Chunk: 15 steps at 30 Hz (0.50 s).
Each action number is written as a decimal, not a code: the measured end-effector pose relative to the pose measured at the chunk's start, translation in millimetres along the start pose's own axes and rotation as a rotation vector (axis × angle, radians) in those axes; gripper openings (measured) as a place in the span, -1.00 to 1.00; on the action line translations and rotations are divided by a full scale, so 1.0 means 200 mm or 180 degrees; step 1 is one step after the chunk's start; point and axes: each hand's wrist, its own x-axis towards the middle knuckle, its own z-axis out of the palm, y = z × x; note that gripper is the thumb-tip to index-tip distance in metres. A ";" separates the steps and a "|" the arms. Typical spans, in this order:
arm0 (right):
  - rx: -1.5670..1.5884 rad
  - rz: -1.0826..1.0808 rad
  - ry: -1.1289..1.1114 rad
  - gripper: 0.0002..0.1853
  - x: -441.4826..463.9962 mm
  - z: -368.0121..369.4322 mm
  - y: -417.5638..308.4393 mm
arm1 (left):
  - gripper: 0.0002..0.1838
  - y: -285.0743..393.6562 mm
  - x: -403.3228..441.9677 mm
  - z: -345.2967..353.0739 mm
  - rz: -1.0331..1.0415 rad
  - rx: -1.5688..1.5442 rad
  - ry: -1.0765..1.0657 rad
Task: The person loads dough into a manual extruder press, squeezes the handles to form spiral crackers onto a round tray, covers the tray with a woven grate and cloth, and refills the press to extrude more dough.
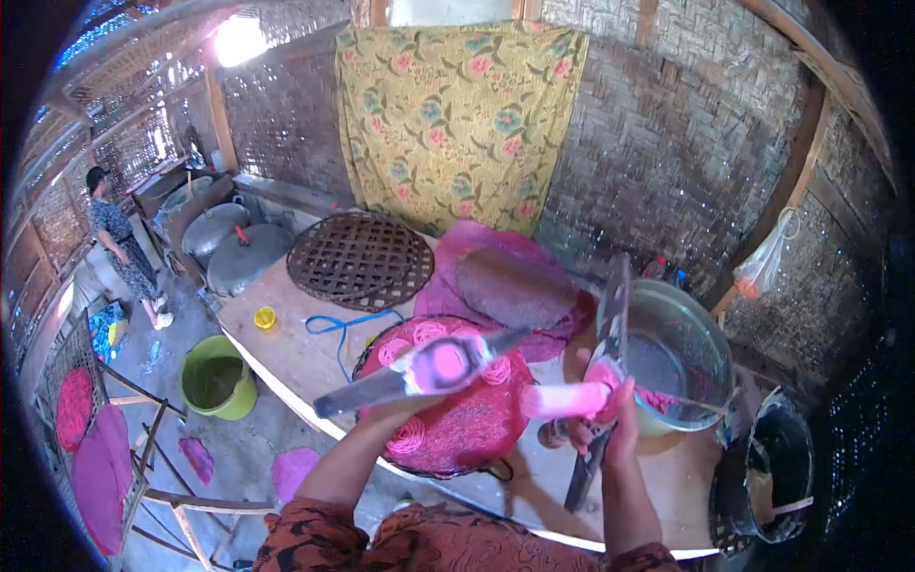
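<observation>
My left hand [398,410] is closed under one half of a wooden hand press [362,391], a dark bar with a round, pink-smeared cup at its middle. The bar hides most of those fingers. In my right hand [620,434] is the plunger half of the press [583,472], a long dark bar with a pink-coated cylinder [562,400] pointing left. The two halves are apart. Below the left half lies a round tray [462,434] with a pink-red surface, on which several coils of pink dough strands [408,437] rest.
A round woven tray [360,257] and pink cloth [457,248] lie at the back of the table. At right stand a clear tub [681,324] with pink dough and a black bucket [782,467]. A green bucket [219,381] is on the floor; a person [122,238] stands far left.
</observation>
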 end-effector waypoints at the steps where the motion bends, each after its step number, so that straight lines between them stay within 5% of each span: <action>1: -0.0651 -0.0258 0.0213 -0.27 0.03 0.08 -0.02 | -0.62 0.02 -0.04 0.01 0.0090 0.0052 -0.0574; 4: -0.2448 -0.1335 0.0011 -0.12 0.10 0.29 0.00 | -0.60 0.02 -0.14 0.02 0.0292 0.0373 -0.1951; 7: -0.3804 -0.1570 -0.0593 -0.05 0.11 0.42 -0.01 | -0.57 -0.07 -0.22 -0.03 0.0233 0.0727 -0.2663; 12: -0.4582 -0.0533 -0.1202 -0.05 0.07 0.67 0.02 | -0.52 -0.08 -0.33 -0.10 0.0371 0.1052 -0.3345; 15: -0.4301 -0.0011 -0.0852 -0.06 0.09 0.69 0.13 | -0.61 0.21 -0.29 -0.20 -0.0331 -0.0435 -0.3119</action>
